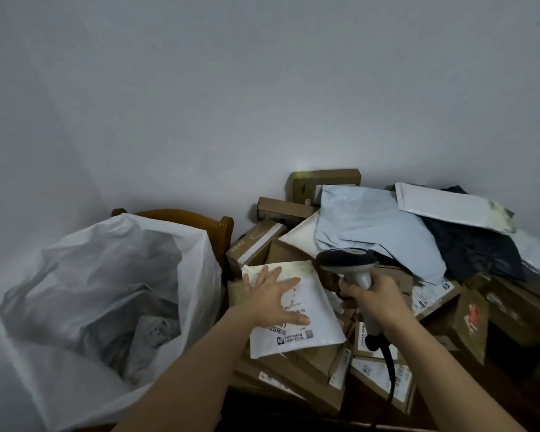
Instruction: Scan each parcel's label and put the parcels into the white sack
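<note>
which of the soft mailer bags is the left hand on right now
The white padded mailer at the front of the pile, label up, under the open left hand. The pale blue mailer and the white one behind lie untouched.

Dim, flat indoor light, soft focus throughout.
Wide-angle bending at the edges; corners darken; a faint yellowish glare patch on the top cardboard box (325,182).

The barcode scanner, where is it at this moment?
In the head view, the barcode scanner is right of centre, gripped by the right hand above the pile of parcels, just right of the white mailer that the left hand touches.
</note>
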